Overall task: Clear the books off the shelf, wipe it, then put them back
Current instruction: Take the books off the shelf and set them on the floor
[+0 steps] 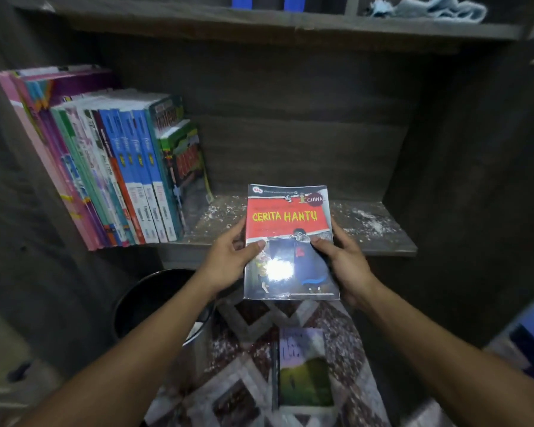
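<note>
Left hand (228, 261), right hand (347, 268): grip clamped on glossy red paperback (290, 241); dusty dark wooden shelf (379, 231) at twelve o'clock.

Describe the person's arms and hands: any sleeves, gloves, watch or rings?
The left forearm and right forearm are bare as far as the frame shows, with no sleeve edge in view. The left hand and right hand wear no gloves. No watch, bracelet or ring is visible on either.
</note>
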